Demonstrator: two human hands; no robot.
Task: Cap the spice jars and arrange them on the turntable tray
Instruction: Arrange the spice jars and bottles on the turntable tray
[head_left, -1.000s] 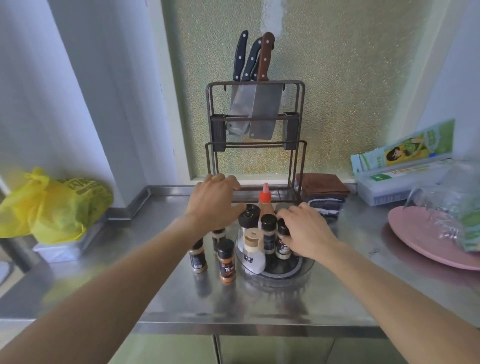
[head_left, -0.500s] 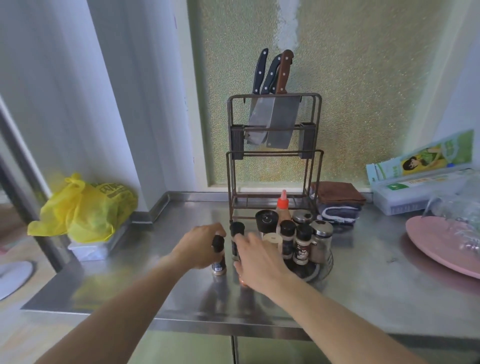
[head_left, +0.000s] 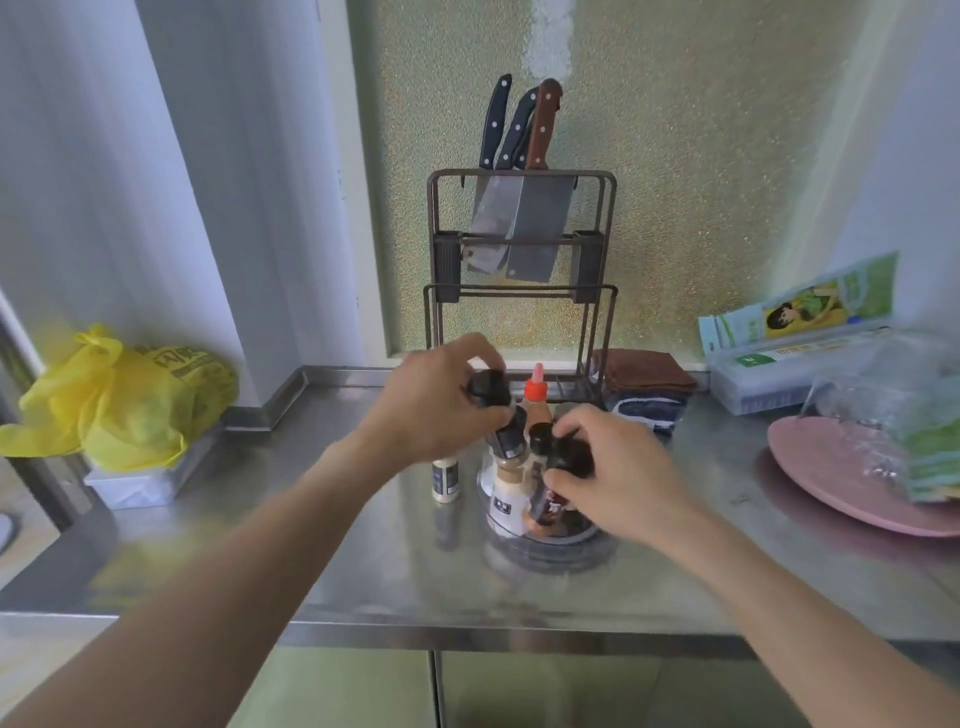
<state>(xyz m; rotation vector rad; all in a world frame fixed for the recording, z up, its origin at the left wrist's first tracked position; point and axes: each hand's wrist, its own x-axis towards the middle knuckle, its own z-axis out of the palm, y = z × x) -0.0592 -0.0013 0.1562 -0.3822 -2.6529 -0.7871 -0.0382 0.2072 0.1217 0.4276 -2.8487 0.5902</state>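
A round turntable tray (head_left: 550, 545) sits on the steel counter, crowded with several spice jars and a red-capped squeeze bottle (head_left: 536, 397). My left hand (head_left: 436, 405) grips a black-capped jar (head_left: 501, 415), tilted, above the tray's left side. My right hand (head_left: 618, 467) holds a dark jar with a reddish label (head_left: 558, 478), lowered at the tray's front. A pale jar with a white label (head_left: 506, 493) stands in the tray between the hands. One small white jar (head_left: 445, 480) stands on the counter left of the tray, its top hidden by my left hand.
A metal knife rack (head_left: 522, 260) with several knives stands right behind the tray. Folded cloths (head_left: 644, 387) lie at its right. A pink plate (head_left: 841, 488) with a plastic bag sits far right, boxes (head_left: 795, 338) behind it. A yellow bag (head_left: 119, 400) rests at the left.
Both hands have lifted jars from the counter left of the tray and carried them right, over the tray. Only one small jar remains standing on the counter.
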